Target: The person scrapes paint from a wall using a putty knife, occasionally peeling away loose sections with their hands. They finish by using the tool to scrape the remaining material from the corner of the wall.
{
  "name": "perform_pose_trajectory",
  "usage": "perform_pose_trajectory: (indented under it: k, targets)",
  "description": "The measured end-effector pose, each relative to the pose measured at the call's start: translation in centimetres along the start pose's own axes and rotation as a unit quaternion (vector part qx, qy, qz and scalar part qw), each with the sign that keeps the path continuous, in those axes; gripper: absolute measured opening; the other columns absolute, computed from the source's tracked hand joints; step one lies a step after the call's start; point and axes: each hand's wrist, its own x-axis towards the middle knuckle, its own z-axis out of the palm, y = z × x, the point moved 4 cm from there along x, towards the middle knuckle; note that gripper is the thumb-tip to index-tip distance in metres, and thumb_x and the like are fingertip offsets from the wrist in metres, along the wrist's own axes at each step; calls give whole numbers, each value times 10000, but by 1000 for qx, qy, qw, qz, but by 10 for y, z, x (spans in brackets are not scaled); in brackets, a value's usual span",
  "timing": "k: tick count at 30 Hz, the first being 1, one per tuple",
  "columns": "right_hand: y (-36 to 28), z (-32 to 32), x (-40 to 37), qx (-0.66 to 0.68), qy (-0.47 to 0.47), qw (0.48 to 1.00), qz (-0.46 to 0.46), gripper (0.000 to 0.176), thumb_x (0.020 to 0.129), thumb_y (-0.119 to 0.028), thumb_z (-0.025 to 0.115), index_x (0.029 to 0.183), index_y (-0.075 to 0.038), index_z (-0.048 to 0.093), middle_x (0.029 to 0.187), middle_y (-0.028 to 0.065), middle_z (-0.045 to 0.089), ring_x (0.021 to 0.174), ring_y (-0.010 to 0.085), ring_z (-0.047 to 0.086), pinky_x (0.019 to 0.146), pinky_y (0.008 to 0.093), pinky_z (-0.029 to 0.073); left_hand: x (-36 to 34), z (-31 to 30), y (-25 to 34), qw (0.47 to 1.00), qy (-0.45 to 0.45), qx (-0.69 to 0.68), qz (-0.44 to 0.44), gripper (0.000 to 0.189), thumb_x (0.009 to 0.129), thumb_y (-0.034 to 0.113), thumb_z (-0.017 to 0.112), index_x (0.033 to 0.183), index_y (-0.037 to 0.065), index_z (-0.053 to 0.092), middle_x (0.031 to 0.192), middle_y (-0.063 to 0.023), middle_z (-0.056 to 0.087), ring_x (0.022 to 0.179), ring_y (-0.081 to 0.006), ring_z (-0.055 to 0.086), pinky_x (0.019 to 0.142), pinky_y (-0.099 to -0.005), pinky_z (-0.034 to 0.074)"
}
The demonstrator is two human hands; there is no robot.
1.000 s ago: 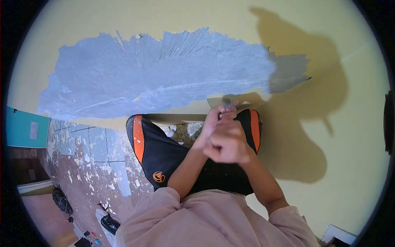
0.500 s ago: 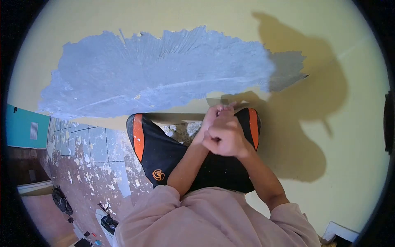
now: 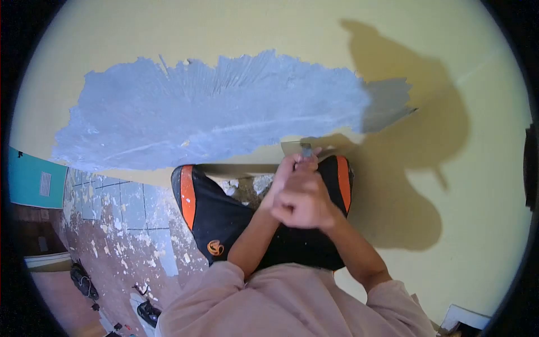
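Both hands grip one scraper (image 3: 300,149) against a yellow wall (image 3: 224,33). My right hand (image 3: 303,199) wraps the handle from the near side. Farther up the handle, my left hand (image 3: 287,171) holds it close to the blade. The flat blade rests on the yellow paint just under the lower edge of a wide scraped grey patch (image 3: 213,112). My knees in black shorts with orange stripes (image 3: 224,219) sit under the hands.
Paint flakes litter the tiled floor (image 3: 123,224) at lower left. Dark objects (image 3: 84,281) lie on the floor farther left. A teal surface (image 3: 33,182) is at the left edge. A white thing (image 3: 463,317) lies at lower right.
The hands and scraper pushed up toward the grey patch, then drew back down a little; the view shifted slightly.
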Motion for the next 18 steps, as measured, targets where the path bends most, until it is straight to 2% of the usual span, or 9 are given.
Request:
perform_pose_trajectory:
  k: [2,3,5,12,14,15,16,17,18]
  targets:
    - [-13,-5,4,30,17,999,-18,239,505,-7,639,468,-87,417,453,30,437,425,197,460,439,292,350,-7,19,-11,990,-91,-68,-87,357,768,42,439,1120,-15,435,673,-11,390,501,-55,352,410,-172,335]
    - [-16,-8,7,22,12,999,-23,228,506,-4,632,471,-85,422,455,28,440,427,193,460,440,287,349,-7,22,-14,990,-89,-74,-85,357,768,42,439,1120,-15,435,673,-11,390,501,-55,352,410,-172,335]
    - [-14,-7,6,29,16,999,-19,220,506,-1,625,473,-85,425,450,27,430,427,192,457,441,285,349,-4,25,-11,999,-27,-29,-13,383,763,40,429,1142,-18,427,672,-12,390,515,-55,358,418,-178,338]
    - [-4,-9,2,37,25,999,8,200,522,-16,638,482,-84,454,447,42,399,427,214,451,444,309,346,-9,27,-21,998,-13,53,37,367,764,44,429,1126,-19,435,686,-13,400,515,-62,359,434,-181,349]
    - [-7,-3,-8,27,23,999,8,198,520,-21,640,483,-84,456,448,42,400,429,216,455,449,313,351,-9,4,-17,935,184,178,244,369,763,41,431,1128,-14,445,690,-9,401,511,-60,356,445,-179,349]
    - [-4,-2,-8,12,17,1000,2,197,519,-26,643,483,-83,459,449,42,402,431,218,459,454,318,355,-5,5,-2,936,171,185,247,369,763,41,431,1128,-14,445,690,-9,401,511,-60,356,445,-179,349]
    - [0,-3,-7,-1,5,1000,4,195,518,-30,646,484,-83,462,450,43,403,434,220,463,459,323,360,2,8,1,988,62,93,106,370,766,41,427,1133,-8,448,692,-8,402,511,-57,354,440,-182,349]
    - [-2,-6,-6,1,-3,1000,9,195,518,-30,646,484,-83,462,450,43,403,434,220,463,459,323,360,-1,14,-9,998,-41,-11,-39,372,769,40,422,1137,-3,452,694,-7,402,510,-53,352,435,-184,348]
    - [-8,-10,-2,13,1,1000,-6,199,518,-30,644,482,-83,456,450,44,405,434,218,464,461,320,363,-1,18,-11,998,-49,-3,-25,369,771,38,418,1137,10,456,674,1,395,491,-49,344,409,-185,336]
